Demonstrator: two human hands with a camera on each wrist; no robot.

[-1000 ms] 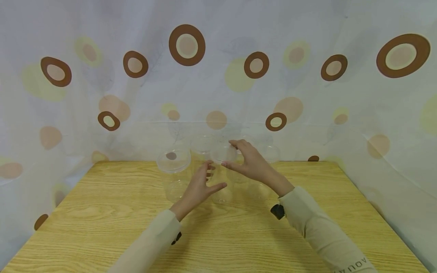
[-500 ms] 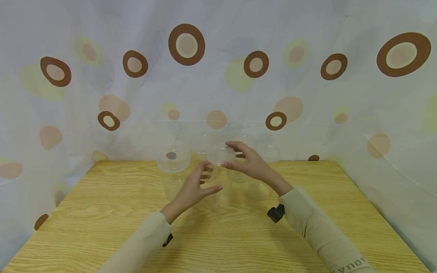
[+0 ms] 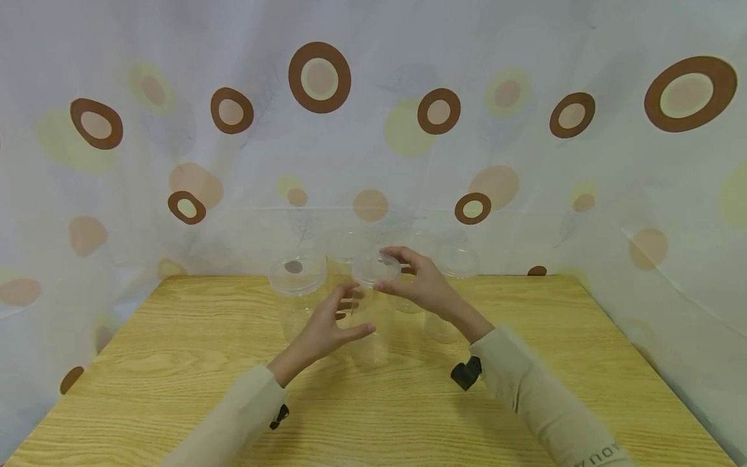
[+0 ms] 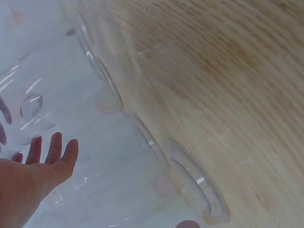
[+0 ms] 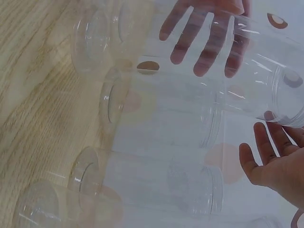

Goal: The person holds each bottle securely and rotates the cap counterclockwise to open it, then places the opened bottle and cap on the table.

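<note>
A clear, see-through lidded plastic jar [image 3: 378,310] stands upright at the middle of the group. My right hand [image 3: 423,282] grips its lid [image 3: 366,267] from the right, thumb on the near side and fingers on the far side. Lower down, my left hand [image 3: 323,324] cups the jar's body from the left, its thumb in front. Through the jar wall in the right wrist view, the long fingers [image 5: 209,42] of the left hand show spread. In the left wrist view, the left hand [image 4: 40,178] appears at the lower left.
Similar clear jars stand close by: one at the left [image 3: 296,279], one at the right [image 3: 458,263] and more behind. A wood-grain table [image 3: 373,415] carries them. Behind it hangs a pale curtain [image 3: 373,162] printed with circles.
The jar between my hands has come toward me and slightly left, out from the group. Both hands have moved along with it. The other jars stand where they were.
</note>
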